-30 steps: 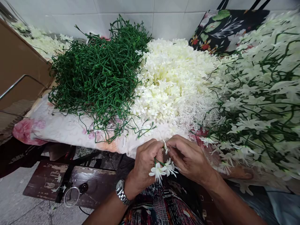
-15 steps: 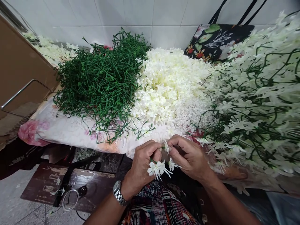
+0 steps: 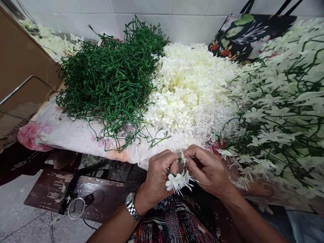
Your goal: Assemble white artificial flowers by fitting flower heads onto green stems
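My left hand (image 3: 162, 173), with a metal watch at the wrist, is closed on the green stem of an artificial flower spray (image 3: 175, 182). White blossoms with thin stamens hang below its fingers. My right hand (image 3: 206, 168) pinches a small white blossom (image 3: 183, 158) at the tip of a stem branch, fingertips close to those of the left. Whether a stamen piece is also between the right fingers is too small to tell. Beyond the hands lie a heap of loose white petals (image 3: 192, 81), a bunch of white stamens (image 3: 215, 121) and a tangle of green stems (image 3: 108, 77).
Finished-looking white flower sprays (image 3: 278, 121) are piled high at the right. A floral cloth (image 3: 76, 140) covers the work surface. A cardboard box (image 3: 27, 57) stands at the left, a black floral bag (image 3: 248, 37) by the tiled wall. Below is a worn wooden bench (image 3: 101, 194).
The view has shifted slightly, so the heaps appear higher and the hands a little further right. Both hands keep their hold on the flower spray, fingertips still together at the small blossom.
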{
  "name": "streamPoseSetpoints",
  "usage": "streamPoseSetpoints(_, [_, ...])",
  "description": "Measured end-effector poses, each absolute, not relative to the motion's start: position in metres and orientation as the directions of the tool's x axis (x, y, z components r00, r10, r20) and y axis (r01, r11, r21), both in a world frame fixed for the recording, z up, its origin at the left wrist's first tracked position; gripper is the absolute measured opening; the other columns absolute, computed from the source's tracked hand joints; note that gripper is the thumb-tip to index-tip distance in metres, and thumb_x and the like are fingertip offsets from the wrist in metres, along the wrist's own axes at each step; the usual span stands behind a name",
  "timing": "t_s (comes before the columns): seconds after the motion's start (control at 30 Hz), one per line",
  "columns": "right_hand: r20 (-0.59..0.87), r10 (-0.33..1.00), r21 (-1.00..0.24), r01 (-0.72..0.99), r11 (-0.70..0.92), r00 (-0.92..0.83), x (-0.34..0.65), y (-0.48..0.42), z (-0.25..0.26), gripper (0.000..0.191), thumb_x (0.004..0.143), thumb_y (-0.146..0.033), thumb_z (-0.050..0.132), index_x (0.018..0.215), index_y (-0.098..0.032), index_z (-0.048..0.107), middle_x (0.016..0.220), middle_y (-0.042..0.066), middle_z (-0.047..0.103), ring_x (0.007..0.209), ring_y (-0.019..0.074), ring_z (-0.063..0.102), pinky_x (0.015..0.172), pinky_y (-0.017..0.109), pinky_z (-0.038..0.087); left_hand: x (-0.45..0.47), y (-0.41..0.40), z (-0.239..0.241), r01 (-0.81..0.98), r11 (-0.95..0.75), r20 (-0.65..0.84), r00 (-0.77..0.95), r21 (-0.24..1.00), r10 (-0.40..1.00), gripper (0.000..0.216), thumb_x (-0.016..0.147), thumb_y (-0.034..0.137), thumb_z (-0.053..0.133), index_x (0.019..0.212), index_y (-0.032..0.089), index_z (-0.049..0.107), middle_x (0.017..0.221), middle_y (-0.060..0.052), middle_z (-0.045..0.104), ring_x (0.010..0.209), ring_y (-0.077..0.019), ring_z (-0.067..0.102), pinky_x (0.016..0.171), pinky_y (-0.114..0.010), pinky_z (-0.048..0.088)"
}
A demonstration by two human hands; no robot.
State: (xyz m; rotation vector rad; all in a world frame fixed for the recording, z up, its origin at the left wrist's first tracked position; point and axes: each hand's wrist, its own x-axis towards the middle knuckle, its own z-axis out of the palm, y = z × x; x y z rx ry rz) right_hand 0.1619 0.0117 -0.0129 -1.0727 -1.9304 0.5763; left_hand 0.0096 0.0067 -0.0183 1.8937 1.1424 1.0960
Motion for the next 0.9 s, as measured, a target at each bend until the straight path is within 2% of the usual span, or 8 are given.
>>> streamPoseSetpoints(0.43, [0.441,0.839,-0.692,0.475,0.544,-0.319,0.1619,0.0117,-0.0148,0.013,0.085,-0.007,0.046,0.081,-0.019,0.051,0.066,-0.001,0.054,0.057,0.0091,0.051,0.052,0.019,0.042,0.0109,0.0061,-0.0174,0.322,-0.381,0.307,0.258,0.867,0.916,0.023,0.073,0.005,0.045,0.056,0.020,0.039,0.052,0.004,0.036,0.050,-0.0099,0.036,0.047,-0.023,0.027])
streamPoseSetpoints(0.73, [0.445,0.835,-0.679,0.486,0.550,-0.323,0.1600,0.0109,-0.0159,0.012,0.086,-0.009,0.046,0.080,-0.019,0.051,0.066,-0.001,0.053,0.057,0.0085,0.050,0.052,0.019,0.041,0.0112,0.0057,-0.0202,0.332,-0.382,0.310,0.250,0.862,0.917,0.021,0.074,0.006,0.044,0.058,0.019,0.040,0.054,0.004,0.038,0.052,-0.0100,0.037,0.049,-0.022,0.028])
streamPoseSetpoints(0.83, [0.413,0.852,-0.709,0.472,0.523,-0.323,0.1620,0.0101,-0.0140,0.012,0.087,-0.011,0.045,0.080,-0.019,0.052,0.066,-0.001,0.054,0.057,0.0087,0.051,0.052,0.019,0.041,0.0079,0.0067,-0.0168,0.295,-0.318,0.240,0.271,0.901,0.932,0.020,0.077,0.009,0.044,0.060,0.018,0.044,0.056,0.003,0.042,0.053,-0.0102,0.039,0.050,-0.022,0.030])
streamPoseSetpoints(0.9, [0.391,0.872,-0.739,0.464,0.489,-0.295,0.1665,0.0088,-0.0095,0.010,0.088,-0.015,0.046,0.084,-0.019,0.054,0.069,-0.001,0.056,0.060,0.0092,0.053,0.054,0.019,0.043,0.0049,0.0081,-0.0120,0.244,-0.212,0.146,0.264,0.946,0.954,0.019,0.079,0.012,0.045,0.061,0.017,0.047,0.056,0.004,0.042,0.053,-0.0099,0.039,0.050,-0.021,0.031])
